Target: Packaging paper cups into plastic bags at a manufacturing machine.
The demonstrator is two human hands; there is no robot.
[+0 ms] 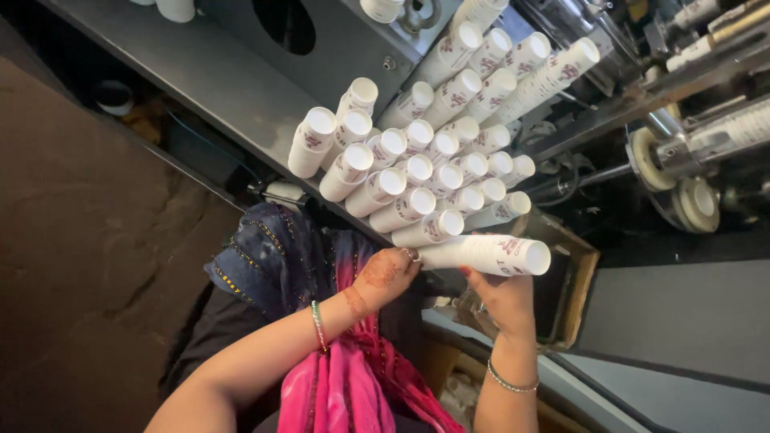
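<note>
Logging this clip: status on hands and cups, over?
Left hand on the end of the white cup stack. Right hand grips it underneath. Upright cup stacks crowd close behind.

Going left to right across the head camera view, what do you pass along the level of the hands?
Dark floor → blue scarf → left hand → held stack of white paper cups → brown box edge → grey panel.

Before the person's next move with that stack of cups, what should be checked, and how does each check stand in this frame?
1. Left hand on the near end of the cup stack: ok.
2. Right hand supporting the stack from below: ok.
3. Stack's cups nested straight: ok.
4. Standing cup stacks on the grey shelf apart from the held one: ok.
5. Firmness of grip: cannot tell.
</note>
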